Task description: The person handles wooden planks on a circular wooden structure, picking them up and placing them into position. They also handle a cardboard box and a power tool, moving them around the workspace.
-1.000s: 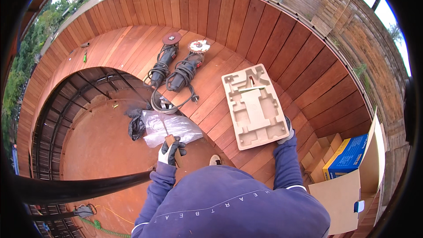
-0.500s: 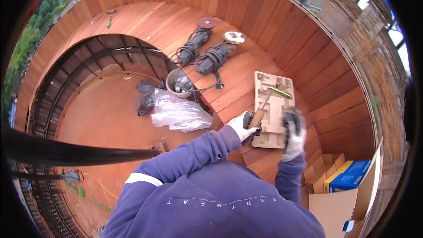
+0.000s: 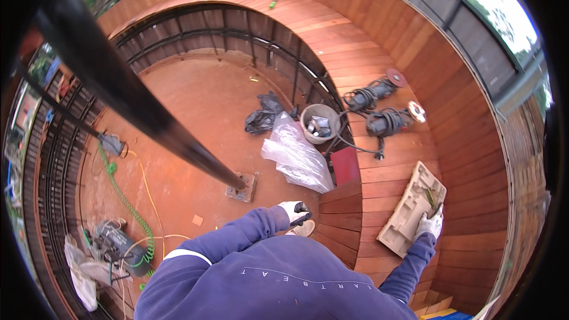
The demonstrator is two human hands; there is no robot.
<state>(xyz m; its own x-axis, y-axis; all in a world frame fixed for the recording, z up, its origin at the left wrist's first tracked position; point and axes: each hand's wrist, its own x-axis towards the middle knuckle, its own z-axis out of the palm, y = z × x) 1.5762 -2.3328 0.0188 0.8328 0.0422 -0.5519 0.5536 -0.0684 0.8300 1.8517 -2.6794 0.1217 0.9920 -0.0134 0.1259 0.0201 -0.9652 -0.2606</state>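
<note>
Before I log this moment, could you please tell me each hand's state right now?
Left hand: curled; whether it holds anything cannot be told.
Right hand: at the tray's edge; grip cannot be told.

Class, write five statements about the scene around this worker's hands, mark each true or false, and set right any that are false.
1. The right hand is at the tray. True.
2. The left hand is nearer the tray than the right hand. False: the right hand is nearer.
3. Two grinders lie on the bench. True.
4. The bucket stands on the bench. False: the bucket stands on the floor.
5. The coiled hose is green. True.
</note>
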